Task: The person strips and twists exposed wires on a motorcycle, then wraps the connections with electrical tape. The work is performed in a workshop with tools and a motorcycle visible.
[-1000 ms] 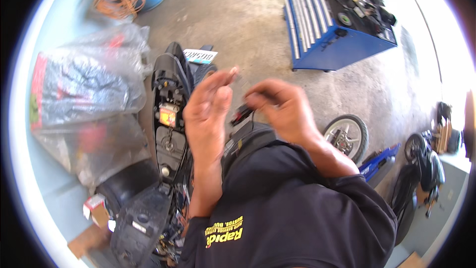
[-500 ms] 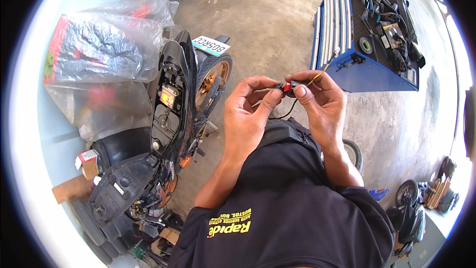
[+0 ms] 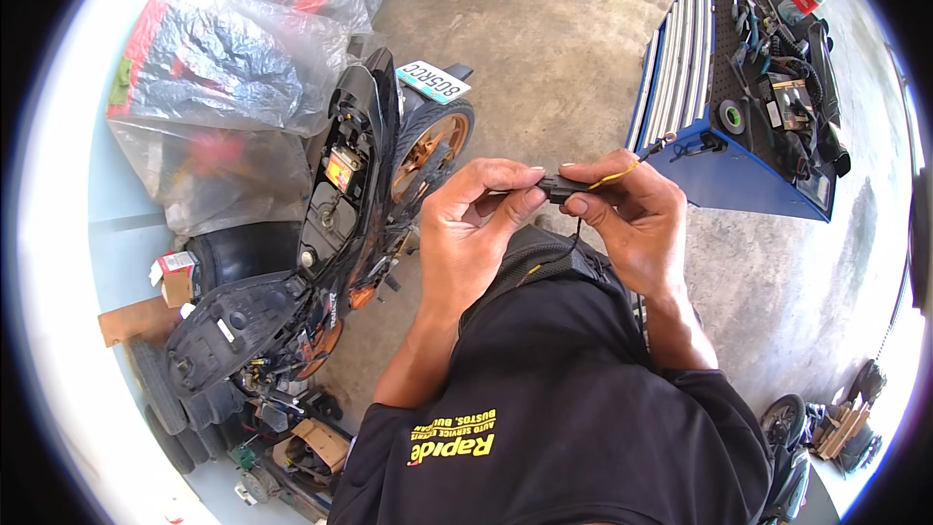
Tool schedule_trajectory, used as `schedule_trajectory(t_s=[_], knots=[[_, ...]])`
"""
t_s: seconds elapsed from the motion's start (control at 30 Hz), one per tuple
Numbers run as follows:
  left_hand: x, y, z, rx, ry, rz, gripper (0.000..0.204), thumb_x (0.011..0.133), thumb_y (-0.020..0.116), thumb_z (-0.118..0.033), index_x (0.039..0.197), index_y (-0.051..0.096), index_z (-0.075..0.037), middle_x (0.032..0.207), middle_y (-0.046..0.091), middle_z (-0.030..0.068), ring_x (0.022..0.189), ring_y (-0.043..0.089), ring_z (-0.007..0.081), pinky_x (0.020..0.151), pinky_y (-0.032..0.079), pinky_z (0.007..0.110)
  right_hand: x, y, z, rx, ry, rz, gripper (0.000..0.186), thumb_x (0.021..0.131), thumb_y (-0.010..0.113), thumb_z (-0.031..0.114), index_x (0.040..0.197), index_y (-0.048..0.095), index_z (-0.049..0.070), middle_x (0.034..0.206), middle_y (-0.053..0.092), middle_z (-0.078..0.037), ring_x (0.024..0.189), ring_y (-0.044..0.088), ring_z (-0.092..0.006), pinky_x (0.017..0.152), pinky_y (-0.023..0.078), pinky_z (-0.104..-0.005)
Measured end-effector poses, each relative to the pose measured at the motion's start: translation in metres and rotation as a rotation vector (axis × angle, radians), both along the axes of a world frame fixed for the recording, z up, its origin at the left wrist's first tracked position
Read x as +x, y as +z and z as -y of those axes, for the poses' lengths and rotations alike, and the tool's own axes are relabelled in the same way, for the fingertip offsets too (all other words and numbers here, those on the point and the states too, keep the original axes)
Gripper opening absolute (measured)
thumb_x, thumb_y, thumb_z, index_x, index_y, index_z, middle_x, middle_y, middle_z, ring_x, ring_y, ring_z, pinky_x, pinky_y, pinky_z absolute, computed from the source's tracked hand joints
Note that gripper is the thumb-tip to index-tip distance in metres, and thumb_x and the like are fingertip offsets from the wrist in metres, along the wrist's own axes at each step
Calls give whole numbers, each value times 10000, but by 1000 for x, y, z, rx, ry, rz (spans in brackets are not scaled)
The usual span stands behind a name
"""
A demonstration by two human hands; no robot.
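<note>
A small black block, hard-edged and plastic-looking, lies between the fingertips of both hands. The left hand pinches its left end between thumb and curled fingers; the right hand pinches the other end the same way. A thin yellow wire runs across the right fingers and reaches past them to a small tip. A slim black wire hangs in a curve below the right thumb, in front of a dark, coarse-woven pouch.

Left of the fingers stands a motorbike with a smooth, dished black body and a ridged round tyre on an orange rim. Beyond it, crinkled clear plastic sheeting drapes in loose folds. Up and to the right of the fingers is a blue metal tool chest with long ribbed silver drawer fronts, a flat tape roll and a cylindrical can on top. The mottled concrete floor spreads above the fingers.
</note>
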State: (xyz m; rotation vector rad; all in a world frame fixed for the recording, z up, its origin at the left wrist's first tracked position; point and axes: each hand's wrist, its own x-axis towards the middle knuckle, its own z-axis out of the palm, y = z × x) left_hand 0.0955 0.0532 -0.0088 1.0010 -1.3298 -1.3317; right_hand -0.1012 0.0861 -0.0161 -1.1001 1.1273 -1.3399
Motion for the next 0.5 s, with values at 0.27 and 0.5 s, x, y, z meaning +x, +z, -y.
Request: schedule_trajectory(t_s=[0.27, 0.5], knots=[[4, -11, 8, 58, -71, 6, 182, 1043, 799, -33, 1200, 732, 28, 1181, 757, 92, 1074, 740, 142, 934, 616, 294, -4, -6, 9, 155, 83, 148, 346, 1025, 816, 46, 1344, 721, -50, 1161, 747, -119, 1018, 766, -167, 929, 616, -313], [31, -21, 13, 228, 218, -174, 240, 1096, 742, -82, 1258, 637, 60, 1211, 733, 149, 1083, 755, 195, 977, 632, 333, 33, -29, 44, 326, 315, 379, 466, 1081, 774, 151, 1460, 630, -80, 1148, 727, -113, 942, 720, -163, 864, 571, -305]])
